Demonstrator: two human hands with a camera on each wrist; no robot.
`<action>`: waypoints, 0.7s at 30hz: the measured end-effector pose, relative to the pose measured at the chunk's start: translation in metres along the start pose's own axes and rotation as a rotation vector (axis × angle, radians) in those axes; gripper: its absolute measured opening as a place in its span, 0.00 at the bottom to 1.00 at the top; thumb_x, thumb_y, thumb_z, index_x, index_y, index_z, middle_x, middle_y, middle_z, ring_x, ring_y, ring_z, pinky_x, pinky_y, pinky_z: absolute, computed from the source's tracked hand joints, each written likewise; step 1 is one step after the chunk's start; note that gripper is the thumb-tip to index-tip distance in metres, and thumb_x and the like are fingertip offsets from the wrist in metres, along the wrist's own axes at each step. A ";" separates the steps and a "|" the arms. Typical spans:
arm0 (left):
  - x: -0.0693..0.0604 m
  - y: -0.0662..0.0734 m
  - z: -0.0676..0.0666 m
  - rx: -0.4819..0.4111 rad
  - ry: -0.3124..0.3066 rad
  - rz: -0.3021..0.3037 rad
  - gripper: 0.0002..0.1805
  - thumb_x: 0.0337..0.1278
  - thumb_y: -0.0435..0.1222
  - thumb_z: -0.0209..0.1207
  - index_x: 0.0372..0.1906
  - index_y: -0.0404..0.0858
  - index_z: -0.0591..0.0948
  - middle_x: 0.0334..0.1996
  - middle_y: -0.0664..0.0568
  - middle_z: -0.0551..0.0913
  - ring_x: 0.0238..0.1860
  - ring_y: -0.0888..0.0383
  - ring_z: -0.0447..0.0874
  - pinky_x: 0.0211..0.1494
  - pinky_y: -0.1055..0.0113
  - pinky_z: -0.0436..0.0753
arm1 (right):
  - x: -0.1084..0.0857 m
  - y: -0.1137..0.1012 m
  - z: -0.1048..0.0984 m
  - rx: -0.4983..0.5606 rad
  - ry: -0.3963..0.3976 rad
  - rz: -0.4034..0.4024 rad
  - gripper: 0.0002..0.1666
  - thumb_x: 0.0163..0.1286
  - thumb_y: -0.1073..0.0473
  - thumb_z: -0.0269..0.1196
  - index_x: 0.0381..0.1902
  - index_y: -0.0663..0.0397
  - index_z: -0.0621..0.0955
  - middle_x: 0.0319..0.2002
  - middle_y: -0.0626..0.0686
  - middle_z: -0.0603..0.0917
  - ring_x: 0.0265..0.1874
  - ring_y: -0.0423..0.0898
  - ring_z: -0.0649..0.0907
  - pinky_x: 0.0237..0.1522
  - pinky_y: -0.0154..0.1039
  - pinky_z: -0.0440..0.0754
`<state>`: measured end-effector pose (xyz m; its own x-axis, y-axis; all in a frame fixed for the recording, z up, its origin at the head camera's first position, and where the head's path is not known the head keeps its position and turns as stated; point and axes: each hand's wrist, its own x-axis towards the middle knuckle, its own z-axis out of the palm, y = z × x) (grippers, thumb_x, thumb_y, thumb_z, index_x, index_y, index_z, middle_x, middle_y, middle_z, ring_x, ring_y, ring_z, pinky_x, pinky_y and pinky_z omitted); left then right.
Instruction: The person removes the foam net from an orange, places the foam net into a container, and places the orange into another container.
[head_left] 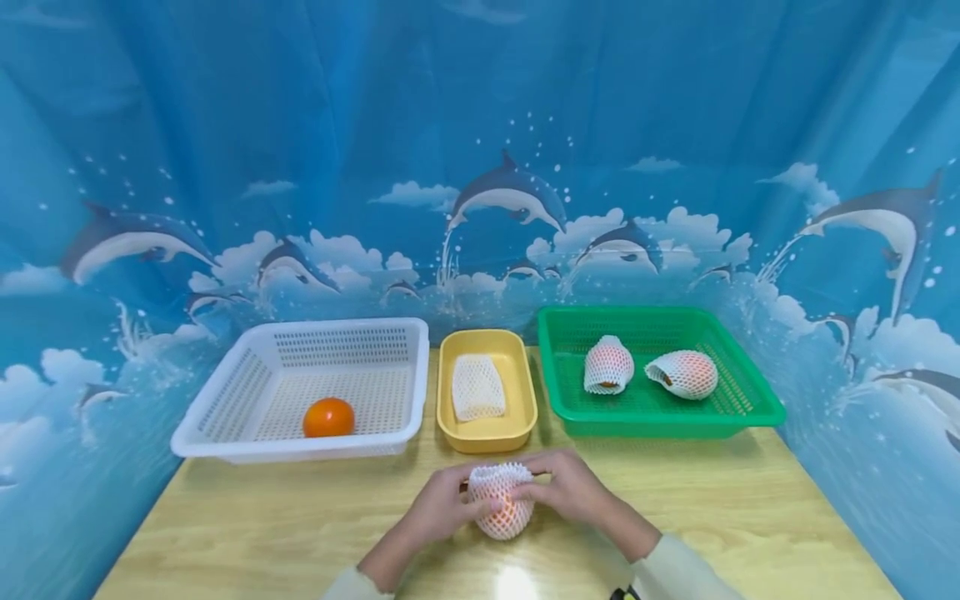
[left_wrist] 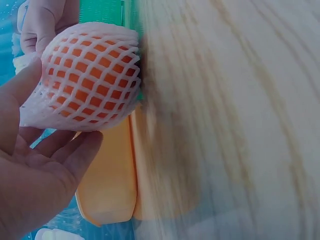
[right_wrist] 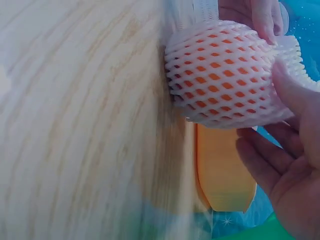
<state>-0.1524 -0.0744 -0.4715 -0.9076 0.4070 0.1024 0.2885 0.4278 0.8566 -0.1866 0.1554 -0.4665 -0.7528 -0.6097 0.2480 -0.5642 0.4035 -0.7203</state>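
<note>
Between my two hands is an orange-coloured round fruit in a white foam net sleeve [head_left: 502, 510], just above the wooden table near its front. My left hand [head_left: 442, 504] holds it from the left, thumb on the near side and fingers behind. From the right, my right hand [head_left: 566, 487] pinches the sleeve near its upper end. In the left wrist view, orange shows through the mesh of the netted fruit [left_wrist: 92, 77]. The sleeve's loose end lies between the thumbs in the right wrist view, beside the right hand [right_wrist: 295, 165].
A white basket [head_left: 300, 451] at left holds one bare orange fruit [head_left: 328, 417]. In the middle, a yellow tray [head_left: 487, 439] contains an empty foam net [head_left: 477, 387]. The green basket [head_left: 652, 423] at right has two netted fruits [head_left: 608, 365]. A dolphin-print curtain hangs behind.
</note>
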 end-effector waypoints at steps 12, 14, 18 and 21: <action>0.000 -0.004 0.007 0.018 -0.035 -0.018 0.42 0.49 0.46 0.71 0.67 0.33 0.68 0.56 0.46 0.80 0.56 0.49 0.79 0.61 0.53 0.77 | 0.000 -0.001 0.009 -0.035 0.146 -0.085 0.06 0.61 0.57 0.69 0.37 0.49 0.87 0.37 0.44 0.88 0.38 0.39 0.86 0.45 0.38 0.85; 0.001 -0.004 0.008 0.016 -0.031 -0.017 0.40 0.49 0.46 0.71 0.66 0.34 0.70 0.56 0.47 0.80 0.55 0.51 0.80 0.61 0.54 0.77 | 0.000 -0.001 0.010 -0.037 0.155 -0.083 0.05 0.60 0.59 0.69 0.36 0.48 0.87 0.36 0.44 0.88 0.37 0.39 0.85 0.44 0.37 0.85; 0.001 -0.005 0.008 0.009 -0.017 -0.006 0.36 0.48 0.46 0.71 0.63 0.37 0.73 0.55 0.49 0.81 0.53 0.54 0.80 0.60 0.58 0.78 | 0.000 -0.001 0.010 -0.009 0.148 -0.075 0.06 0.61 0.57 0.69 0.37 0.49 0.86 0.36 0.44 0.88 0.37 0.38 0.85 0.41 0.35 0.85; 0.001 -0.006 0.009 0.003 -0.004 -0.002 0.35 0.48 0.47 0.71 0.60 0.37 0.75 0.52 0.50 0.82 0.51 0.55 0.81 0.58 0.61 0.79 | -0.001 -0.001 0.009 0.005 0.138 -0.058 0.13 0.62 0.51 0.68 0.42 0.49 0.85 0.39 0.44 0.87 0.39 0.38 0.85 0.44 0.37 0.85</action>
<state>-0.1521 -0.0696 -0.4806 -0.9069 0.4096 0.0988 0.2879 0.4313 0.8550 -0.1821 0.1495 -0.4715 -0.7586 -0.5324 0.3756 -0.6067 0.3669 -0.7052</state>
